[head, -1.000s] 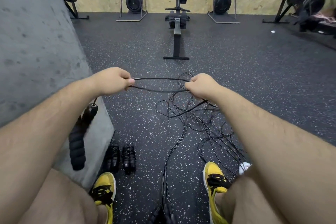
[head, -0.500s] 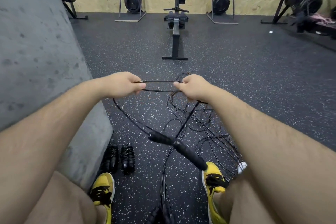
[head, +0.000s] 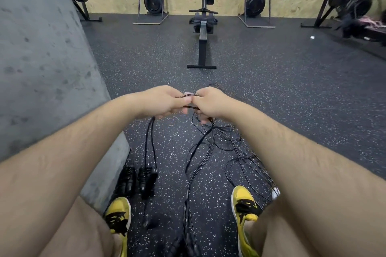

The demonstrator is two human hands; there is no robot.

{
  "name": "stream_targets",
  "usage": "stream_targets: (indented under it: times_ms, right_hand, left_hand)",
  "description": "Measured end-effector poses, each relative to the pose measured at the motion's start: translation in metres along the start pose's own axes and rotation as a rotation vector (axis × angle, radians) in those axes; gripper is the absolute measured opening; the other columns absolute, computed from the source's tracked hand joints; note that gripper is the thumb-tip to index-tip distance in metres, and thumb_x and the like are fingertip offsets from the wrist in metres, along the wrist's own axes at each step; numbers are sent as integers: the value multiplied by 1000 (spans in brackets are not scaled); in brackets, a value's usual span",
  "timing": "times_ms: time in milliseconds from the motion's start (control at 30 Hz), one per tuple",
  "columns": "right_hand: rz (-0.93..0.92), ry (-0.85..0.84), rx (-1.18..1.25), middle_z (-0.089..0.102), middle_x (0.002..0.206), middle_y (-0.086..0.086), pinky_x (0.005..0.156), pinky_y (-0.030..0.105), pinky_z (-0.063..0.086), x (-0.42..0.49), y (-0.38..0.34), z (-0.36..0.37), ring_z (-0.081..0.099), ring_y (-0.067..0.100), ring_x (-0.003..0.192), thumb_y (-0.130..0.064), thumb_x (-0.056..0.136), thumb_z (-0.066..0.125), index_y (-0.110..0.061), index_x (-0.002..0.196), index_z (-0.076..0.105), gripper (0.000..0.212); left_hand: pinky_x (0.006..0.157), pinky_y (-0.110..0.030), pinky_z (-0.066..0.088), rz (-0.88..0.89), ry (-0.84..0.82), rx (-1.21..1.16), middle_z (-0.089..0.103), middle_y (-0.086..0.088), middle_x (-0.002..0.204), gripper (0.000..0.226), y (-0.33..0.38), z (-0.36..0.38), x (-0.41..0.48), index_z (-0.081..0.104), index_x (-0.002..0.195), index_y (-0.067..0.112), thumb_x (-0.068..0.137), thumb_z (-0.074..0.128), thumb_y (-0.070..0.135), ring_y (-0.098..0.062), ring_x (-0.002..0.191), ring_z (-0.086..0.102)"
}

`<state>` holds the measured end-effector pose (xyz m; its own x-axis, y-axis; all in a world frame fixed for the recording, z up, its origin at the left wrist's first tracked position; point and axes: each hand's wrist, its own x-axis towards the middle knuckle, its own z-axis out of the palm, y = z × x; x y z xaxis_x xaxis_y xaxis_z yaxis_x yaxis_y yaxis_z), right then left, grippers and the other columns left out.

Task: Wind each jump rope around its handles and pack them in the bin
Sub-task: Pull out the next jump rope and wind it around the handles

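My left hand and my right hand are close together in front of me, almost touching, and both grip a thin black jump rope cord that shows between them. From my left hand the cord hangs down in a loop to a black handle near the floor. A tangle of black jump ropes lies on the floor below my right hand. Two wound jump ropes lie by the concrete block. More black handles sit between my feet. No bin is in view.
A grey concrete block rises on the left. My yellow shoes stand on the speckled black rubber floor. A rowing machine and other exercise machines line the plywood wall at the back.
My hands have come together from about a forearm's width apart, shortening the stretch of cord between them. The dangling handle swung from left to right and now hangs low under my left hand.
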<state>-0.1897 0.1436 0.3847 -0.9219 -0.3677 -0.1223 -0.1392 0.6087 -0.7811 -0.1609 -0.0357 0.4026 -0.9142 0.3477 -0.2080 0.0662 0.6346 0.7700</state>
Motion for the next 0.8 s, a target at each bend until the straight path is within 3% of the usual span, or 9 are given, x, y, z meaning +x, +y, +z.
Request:
stream_targets:
  times_ms: [133,333,433,467,533,667,733,800]
  right_hand:
    - [-4,48,-216,55,64,4,54,27,45,1,17,-15,54,21,52,-47,98,56,-16,74,45,41]
    - [53,203,-411,60,64,2,55,29,37,8,30,-35,54,22,62,-47,100,53,-18,69,45,43]
    - [174,307,-383,63,74,6,66,32,51,12,43,-52,67,28,76,-36,101,54,-13,80,53,31]
    - [224,326,-291,66,80,10,69,39,58,12,49,-58,71,30,78,-30,101,55,-9,90,54,24]
    - [268,348,-26,72,85,12,72,48,62,10,55,-64,72,34,74,-28,103,53,-7,102,52,21]
    - [175,308,400,69,63,4,84,49,60,7,36,-52,72,33,72,-47,104,39,-12,83,53,43]
    - [155,177,559,51,53,1,73,43,62,5,18,-41,58,23,53,-51,104,37,-15,73,48,48]
    - [123,86,462,38,49,-6,53,30,55,1,1,-29,40,14,44,-53,103,35,-20,68,43,49]
  left_hand:
    - [56,-28,32,-56,65,301,44,11,56,39,-13,-26,-8,62,74,22,102,51,47,-15,54,34]
    - [59,-29,33,-156,179,525,47,8,57,40,-19,-52,-12,58,73,18,103,49,42,-14,53,40]
    - [65,-32,39,-201,234,597,58,-1,66,39,-33,-70,-17,62,76,16,104,49,40,-19,62,49]
    - [66,-34,42,-224,257,595,61,-6,69,39,-39,-75,-19,63,77,16,103,50,41,-20,63,50]
    - [59,-36,44,-247,259,489,59,-8,67,38,-47,-76,-21,62,78,13,104,51,39,-20,55,44]
    - [62,-37,51,-188,13,-80,44,-1,58,25,-28,-46,-17,60,84,6,99,57,27,-19,50,33]
    - [55,-32,47,-111,-134,-304,47,-3,64,31,-10,-35,-15,63,93,5,90,58,36,-17,49,34]
    - [48,-26,37,-35,-191,-428,50,-4,66,46,6,-24,-11,65,104,2,88,61,45,-15,46,33]
